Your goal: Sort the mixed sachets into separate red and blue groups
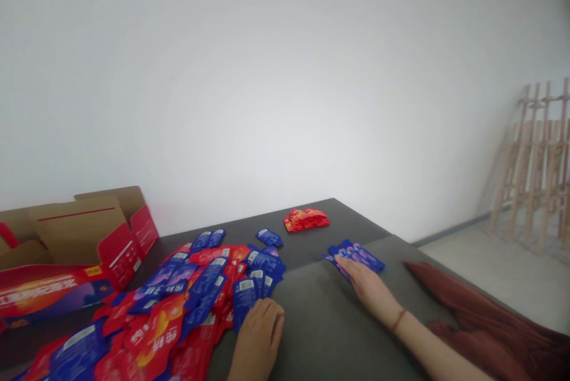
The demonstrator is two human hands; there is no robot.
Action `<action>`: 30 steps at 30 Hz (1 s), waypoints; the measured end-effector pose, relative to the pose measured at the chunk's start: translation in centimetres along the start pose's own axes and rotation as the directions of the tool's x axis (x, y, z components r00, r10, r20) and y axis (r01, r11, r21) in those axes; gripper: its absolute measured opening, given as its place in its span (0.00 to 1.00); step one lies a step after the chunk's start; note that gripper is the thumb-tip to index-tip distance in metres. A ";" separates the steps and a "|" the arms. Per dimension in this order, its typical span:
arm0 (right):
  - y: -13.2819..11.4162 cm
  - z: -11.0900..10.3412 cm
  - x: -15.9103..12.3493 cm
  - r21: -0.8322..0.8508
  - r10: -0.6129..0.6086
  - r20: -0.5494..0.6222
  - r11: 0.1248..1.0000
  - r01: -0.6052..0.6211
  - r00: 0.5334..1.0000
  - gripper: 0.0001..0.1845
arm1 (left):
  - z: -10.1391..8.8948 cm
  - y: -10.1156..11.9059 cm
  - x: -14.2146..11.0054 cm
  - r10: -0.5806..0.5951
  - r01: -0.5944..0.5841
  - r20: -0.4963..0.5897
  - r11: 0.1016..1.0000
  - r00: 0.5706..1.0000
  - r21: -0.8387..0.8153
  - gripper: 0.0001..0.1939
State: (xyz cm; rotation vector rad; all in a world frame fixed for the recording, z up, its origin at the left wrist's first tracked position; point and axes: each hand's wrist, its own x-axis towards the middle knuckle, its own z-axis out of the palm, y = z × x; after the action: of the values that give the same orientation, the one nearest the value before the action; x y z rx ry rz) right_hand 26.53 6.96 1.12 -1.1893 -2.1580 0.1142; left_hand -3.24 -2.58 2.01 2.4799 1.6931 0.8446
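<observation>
Evidently, the right hand [363,282] rests on fanned blue sachets [367,256] atop the table [316,327], the left hand [259,336] against a barcoded sachet [244,297]; whether either grips, I cannot tell. Sideways drag might scatter them.

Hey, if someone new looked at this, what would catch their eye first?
Probably the mixed heap of red and blue packets, spread over the left part of the dark table. Beside it, at far left, stands an open cardboard box. Farther back, a small red pile stands out, with the right hand at a blue group nearer the viewer.
</observation>
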 end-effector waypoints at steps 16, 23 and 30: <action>2.1 2.7 -0.7 -0.332 0.003 0.139 0.942 0.044 0.990 0.24 | 1.6 -2.5 -1.0 -0.189 0.190 -0.052 0.850 0.981 0.492 0.28; 3.1 2.6 -0.6 -0.363 0.039 0.149 0.932 0.018 0.988 0.24 | 1.7 -2.6 -1.1 -0.167 0.138 0.009 0.844 0.986 0.518 0.29; 3.9 2.7 -0.7 -0.392 0.031 0.151 0.919 0.031 0.988 0.25 | 1.7 -2.1 -1.1 -0.189 0.191 -0.059 0.821 0.980 0.538 0.30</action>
State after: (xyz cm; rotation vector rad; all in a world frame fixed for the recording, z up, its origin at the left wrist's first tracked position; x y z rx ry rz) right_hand 28.00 9.27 -2.74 -1.4431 -2.3906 -0.2496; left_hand -4.62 -2.21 -0.54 2.5341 2.4121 0.3785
